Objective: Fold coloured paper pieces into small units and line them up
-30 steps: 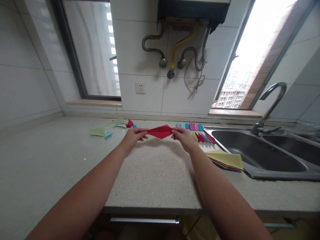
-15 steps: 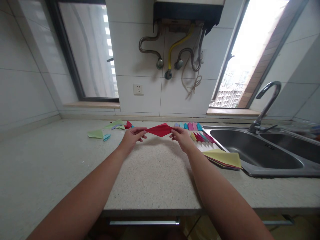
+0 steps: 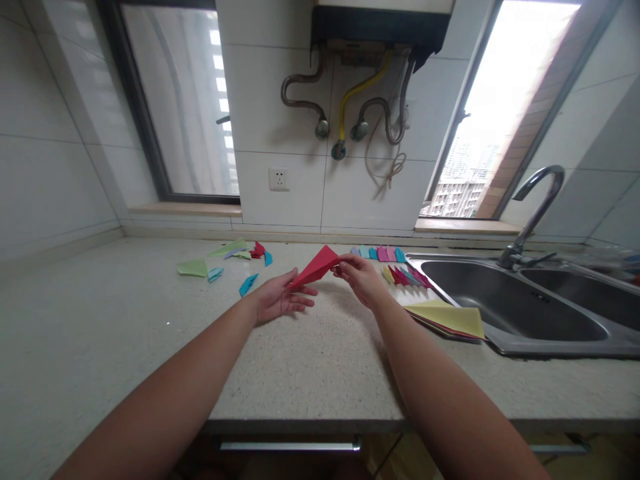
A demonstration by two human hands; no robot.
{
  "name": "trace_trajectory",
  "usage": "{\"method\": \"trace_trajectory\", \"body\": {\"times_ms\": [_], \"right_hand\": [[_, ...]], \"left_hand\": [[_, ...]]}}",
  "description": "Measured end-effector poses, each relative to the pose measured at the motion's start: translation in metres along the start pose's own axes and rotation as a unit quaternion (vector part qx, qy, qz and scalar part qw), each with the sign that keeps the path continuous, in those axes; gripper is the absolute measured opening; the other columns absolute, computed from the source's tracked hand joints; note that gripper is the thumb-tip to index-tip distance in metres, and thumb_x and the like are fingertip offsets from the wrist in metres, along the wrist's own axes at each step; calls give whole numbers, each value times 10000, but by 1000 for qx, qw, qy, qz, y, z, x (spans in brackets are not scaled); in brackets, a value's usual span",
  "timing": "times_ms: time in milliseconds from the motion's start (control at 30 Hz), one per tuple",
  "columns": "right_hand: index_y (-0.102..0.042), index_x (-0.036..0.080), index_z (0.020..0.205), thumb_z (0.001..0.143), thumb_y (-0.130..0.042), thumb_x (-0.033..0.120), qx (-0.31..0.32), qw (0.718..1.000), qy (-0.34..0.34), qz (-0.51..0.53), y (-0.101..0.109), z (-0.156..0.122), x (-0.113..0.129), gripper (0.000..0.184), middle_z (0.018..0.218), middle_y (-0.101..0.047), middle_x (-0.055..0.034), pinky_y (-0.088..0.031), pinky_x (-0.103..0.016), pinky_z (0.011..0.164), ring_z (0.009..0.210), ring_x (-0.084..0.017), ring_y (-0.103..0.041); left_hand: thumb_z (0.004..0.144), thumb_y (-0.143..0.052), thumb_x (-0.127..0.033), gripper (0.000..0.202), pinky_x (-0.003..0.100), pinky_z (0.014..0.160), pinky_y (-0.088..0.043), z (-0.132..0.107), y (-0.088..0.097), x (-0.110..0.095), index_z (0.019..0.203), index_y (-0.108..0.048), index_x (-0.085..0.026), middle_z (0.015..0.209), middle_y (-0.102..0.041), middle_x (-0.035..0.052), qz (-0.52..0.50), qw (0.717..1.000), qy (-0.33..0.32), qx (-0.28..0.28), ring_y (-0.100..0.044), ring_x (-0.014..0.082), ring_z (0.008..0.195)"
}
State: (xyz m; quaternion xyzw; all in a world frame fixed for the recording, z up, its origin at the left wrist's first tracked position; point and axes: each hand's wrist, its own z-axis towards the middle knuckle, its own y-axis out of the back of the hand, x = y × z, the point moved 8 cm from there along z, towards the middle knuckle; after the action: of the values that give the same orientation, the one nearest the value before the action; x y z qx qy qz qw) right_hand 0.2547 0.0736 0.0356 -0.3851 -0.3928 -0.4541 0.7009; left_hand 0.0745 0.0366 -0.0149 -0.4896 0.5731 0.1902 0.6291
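Pinched in the right hand [image 3: 361, 277]'s grip above the table [image 3: 310, 367], the red paper [image 3: 317, 265] could swing or crease if the spread-fingered left hand [image 3: 274, 300], whose hold I cannot tell, slips.

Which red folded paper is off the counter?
The long pointed red paper, pinched in the right hand, its lower tip at the left hand; the smaller red pieces lie on the counter.

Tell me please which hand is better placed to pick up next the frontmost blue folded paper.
Probably the left hand: it is spread open close to the blue folded paper, though seemingly touching the red paper; the right hand, farther off, pinches the other end.
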Motion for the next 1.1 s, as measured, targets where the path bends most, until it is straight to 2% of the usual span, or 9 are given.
{"method": "trace_trajectory", "body": {"times_ms": [167, 333, 433, 533, 600, 667, 800, 933, 1100], "right_hand": [[-686, 215, 900, 746, -740, 323, 39, 999, -14, 8, -10, -2, -5, 195, 952, -697, -53, -488, -406, 919, 848, -166, -645], [-665, 213, 947, 743, -731, 311, 34, 999, -38, -7, -12, -3, -12, 235, 992, -680, -57, -505, -399, 896, 833, -164, -659], [-620, 246, 1058, 746, -730, 325, 24, 999, -41, -12, -14, -4, -13, 340, 1122, -639, -63, -526, -400, 860, 827, -166, -667], [-504, 301, 1225, 762, -722, 325, -3, 998, -55, -5, -16, -5, -14, 512, 1180, -605, -64, -544, -393, 814, 806, -162, -671], [-454, 303, 1250, 779, -709, 326, -29, 996, -81, -4, -16, -6, -19, 537, 1138, -614, -61, -552, -379, 772, 764, -156, -670], [-493, 245, 1169, 813, -673, 343, -23, 992, -127, -13, -20, -9, -28, 411, 1030, -638, -68, -553, -358, 726, 708, -149, -661], [-562, 157, 942, 860, -607, 332, 86, 976, -200, -23, -45, -20, -43, 199, 821, -646, -72, -540, -311, 659, 657, -144, -639], [-572, 156, 945, 846, -606, 295, 134, 971, -196, -4, -62, -26, -42, 174, 826, -648, -63, -540, -307, 640, 651, -144, -638], [-596, 153, 958, 838, -637, 373, 124, 979, -155, -41, -64, -23, -40, 253, 763, -615, -25, -531, -297, 628, 629, -132, -621]], "left_hand": [[802, -714, -258, 283, 187, 571, -546, 0, 6, -6, 1062, -699, -146, 867, -694, 94, 22, 999, -37, -25, -688, 140, 701], [758, -755, -196, 236, 126, 486, -497, -1, 7, -7, 983, -713, -138, 859, -683, 74, 36, 998, -47, -31, -639, 74, 599], [753, -764, -206, 313, 121, 459, -479, -2, 5, -7, 1052, -693, -148, 864, -689, 71, 43, 998, -45, -24, -637, 71, 574], [758, -763, -214, 392, 145, 487, -503, -1, 5, -8, 1128, -645, -164, 821, -696, 64, 40, 997, -54, -33, -654, 93, 570], [765, -754, -212, 395, 167, 510, -520, 0, 9, -11, 1132, -616, -167, 815, -704, 73, 41, 995, -75, -50, -668, 113, 586], [771, -742, -206, 370, 190, 546, -538, 2, 13, -15, 1110, -598, -168, 824, -712, 81, 43, 992, -102, -67, -675, 123, 608], [772, -728, -201, 323, 214, 595, -547, 5, 21, -20, 1061, -586, -169, 864, -719, 84, 57, 982, -147, -106, -679, 129, 658], [757, -736, -208, 307, 219, 604, -537, 4, 26, -23, 1016, -576, -171, 878, -721, 74, 75, 972, -173, -139, -678, 133, 679], [737, -762, -248, 316, 230, 633, -529, 4, 20, -23, 983, -586, -155, 852, -713, 61, 94, 970, -189, -122, -672, 135, 694]]}}
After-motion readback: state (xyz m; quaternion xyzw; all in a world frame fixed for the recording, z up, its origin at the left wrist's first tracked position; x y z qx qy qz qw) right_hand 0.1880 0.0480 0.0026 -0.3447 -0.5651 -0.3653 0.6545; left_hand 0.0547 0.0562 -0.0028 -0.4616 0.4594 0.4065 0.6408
